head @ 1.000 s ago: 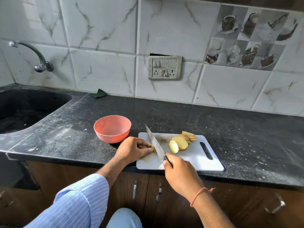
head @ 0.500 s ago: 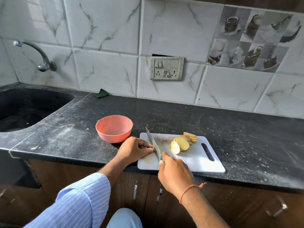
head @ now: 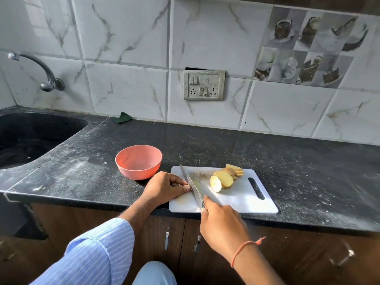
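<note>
Black counter [head: 308, 171], white board [head: 236, 200], knife [head: 192, 184]

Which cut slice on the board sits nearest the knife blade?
The pale slice at the row's left end, cut face toward the knife; the other slices fan away to the right.

Salmon-pink plastic bowl [head: 138, 161] stands upright on the dusty black granite countertop [head: 287, 161]; a folded green scrub pad [head: 122, 117] lies at the back against the wall. Black sink [head: 41, 124] is sunk into the counter at far left, with a curved chrome tap [head: 51, 84] on the wall above it. Grimy switchboard [head: 204, 84] sits in marble-look wall tiles [head: 127, 89], cup-and-cake picture tiles [head: 308, 48] at upper right, and brown cabinet doors [head: 82, 221] with metal handles [head: 167, 238] below.
</note>
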Available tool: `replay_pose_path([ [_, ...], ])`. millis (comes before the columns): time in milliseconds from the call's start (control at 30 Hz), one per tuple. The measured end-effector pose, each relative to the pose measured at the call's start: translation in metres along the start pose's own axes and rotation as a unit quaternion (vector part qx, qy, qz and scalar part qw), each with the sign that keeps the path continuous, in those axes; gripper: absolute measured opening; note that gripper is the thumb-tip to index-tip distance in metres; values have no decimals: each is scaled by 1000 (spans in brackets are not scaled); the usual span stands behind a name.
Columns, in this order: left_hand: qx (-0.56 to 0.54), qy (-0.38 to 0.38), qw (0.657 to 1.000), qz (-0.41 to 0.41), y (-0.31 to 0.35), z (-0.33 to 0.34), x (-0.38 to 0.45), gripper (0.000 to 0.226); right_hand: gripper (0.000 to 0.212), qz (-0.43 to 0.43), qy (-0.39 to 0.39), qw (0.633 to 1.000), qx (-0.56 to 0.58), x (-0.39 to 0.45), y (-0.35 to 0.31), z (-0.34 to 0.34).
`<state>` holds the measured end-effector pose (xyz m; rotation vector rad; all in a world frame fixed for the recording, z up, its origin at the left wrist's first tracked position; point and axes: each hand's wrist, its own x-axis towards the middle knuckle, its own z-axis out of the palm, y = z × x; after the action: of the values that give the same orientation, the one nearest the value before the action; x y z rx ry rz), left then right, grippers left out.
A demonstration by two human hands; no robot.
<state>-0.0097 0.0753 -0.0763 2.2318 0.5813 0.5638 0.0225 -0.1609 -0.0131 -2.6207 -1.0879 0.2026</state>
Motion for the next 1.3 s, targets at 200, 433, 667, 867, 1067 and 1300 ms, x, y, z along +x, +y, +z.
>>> replay_pose_path([
  [200, 18, -5, 1000, -18, 5, 2, -1, 20, 40, -22, 33, 994, 99, 25, 22, -3],
  [433, 1, -10, 1000, -24, 8, -1, -3, 15, 31, -21, -47, 931, 362, 70, 50, 0],
  [667, -115, 73, 991, 15, 9, 0, -7, 14, 25, -42, -110, 901, 417, 61, 64, 5],
  [867, -319, 158, 927, -118, 40, 10, 6, 39, 43, -26, -111, 894, 433, 62, 70, -1],
  [1067, -594, -43, 768, -234, 70, 17, 14, 44, 46, -39, -120, 885, 447, 61, 75, -4],
  [1300, -587, -35, 771, -246, 78, 17, 16, 27, 44, -43, -115, 891, 438, 62, 74, 2],
])
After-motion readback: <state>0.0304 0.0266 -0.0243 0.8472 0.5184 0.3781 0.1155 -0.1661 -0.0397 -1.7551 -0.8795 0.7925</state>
